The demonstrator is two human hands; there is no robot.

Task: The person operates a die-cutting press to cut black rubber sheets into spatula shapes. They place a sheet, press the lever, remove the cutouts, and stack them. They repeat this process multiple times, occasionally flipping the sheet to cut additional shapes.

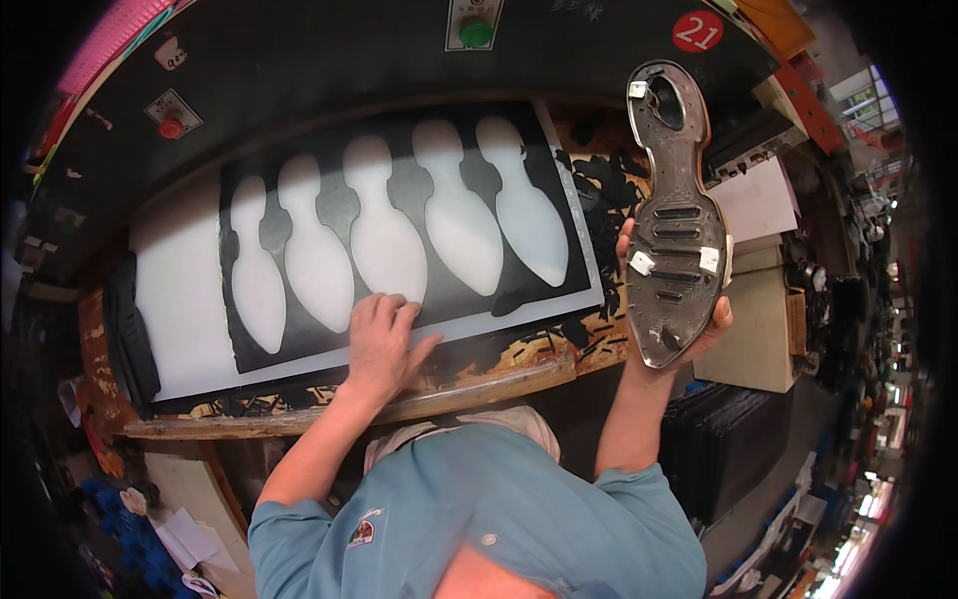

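On the worktop (180, 290), left hand (381, 334) open, flat on black sheet (399, 190) with 5 cutouts, right hand (689, 309) gripping upright metal die (674, 215).

Black machine housing (329, 60) across the top of the frame, curved by the lens, carrying a green button (476, 32) at top centre and a red button (171, 128) at upper left. Worn wooden bench edge (329, 414) through the middle. Cardboard boxes (758, 319) at centre right. Shelving (788, 75) in the upper right corner. Bright lamps (868, 519) at lower right.
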